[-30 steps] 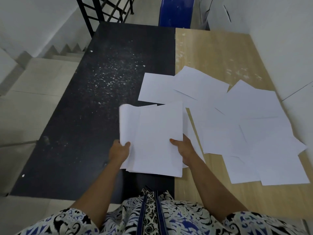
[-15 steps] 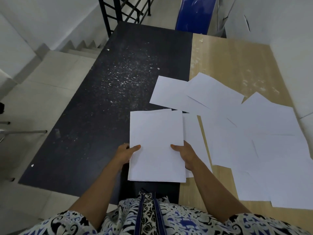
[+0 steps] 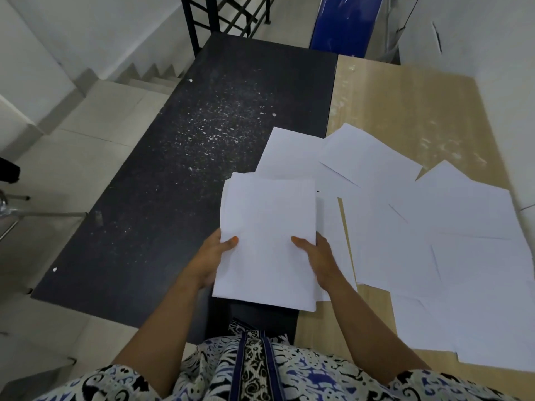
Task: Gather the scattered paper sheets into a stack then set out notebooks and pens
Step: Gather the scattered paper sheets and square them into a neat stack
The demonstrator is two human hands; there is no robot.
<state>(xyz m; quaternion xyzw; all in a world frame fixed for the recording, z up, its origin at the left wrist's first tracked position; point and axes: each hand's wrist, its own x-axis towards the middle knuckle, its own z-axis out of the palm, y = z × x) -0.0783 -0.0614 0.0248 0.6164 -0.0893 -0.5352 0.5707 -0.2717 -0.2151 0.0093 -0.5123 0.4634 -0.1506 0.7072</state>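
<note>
Stack of white paper sheets [image 3: 267, 238] gripped at side edges by left hand [image 3: 210, 257] and right hand [image 3: 321, 260]; thumbs laid on top, fingers hidden beneath.

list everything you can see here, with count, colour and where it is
paper stack: one, white, held over the black table's near right part
loose sheets: several, overlapping, white, mostly on the wooden table, right of the stack
black table: one, speckled, centre left
wooden table: one, light wood, right
railing: one, black, top centre
blue panel: one, top, behind the tables
left hand: grips the stack's left edge
right hand: grips its right edge
</note>
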